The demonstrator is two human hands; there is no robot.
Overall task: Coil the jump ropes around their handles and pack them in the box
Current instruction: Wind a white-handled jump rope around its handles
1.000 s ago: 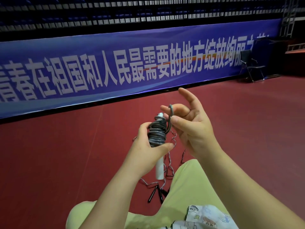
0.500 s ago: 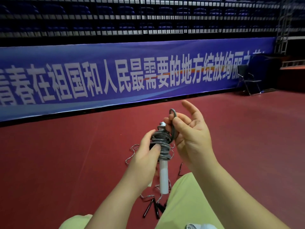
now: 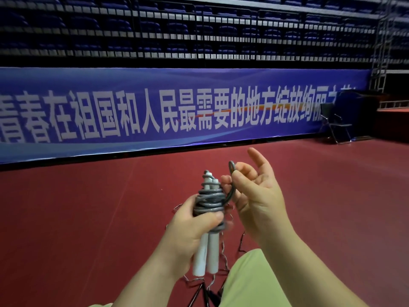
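My left hand is wrapped around a pair of white cylindrical plastic jump-rope handles, thumb pressed across the front of the coil, holding them side by side and roughly upright with their capped tops pointing away from me. A grey plastic-coated rope is wound in many untidy turns around the upper half of those handles, bunched just above my thumb, and the bare lower ends of the handles stick out below my fist. My right hand sits just beside the coil, palm turned toward me; its thumb and a curled finger pinch the free loop of the grey rope, which arches up over my fingertip and curves back down into the coil, while my forefinger is lifted and nearly straight. Below and behind my hands, on the dark red sports floor, lies a second thin wiry jump rope with slim black handles, loosely tangled next to my knee in pale yellow-green trousers. Across the far side of the floor runs a long blue banner with large white Chinese characters, with rows of dark blue stadium seats above it, and a black folding chair stands at the banner's right end.
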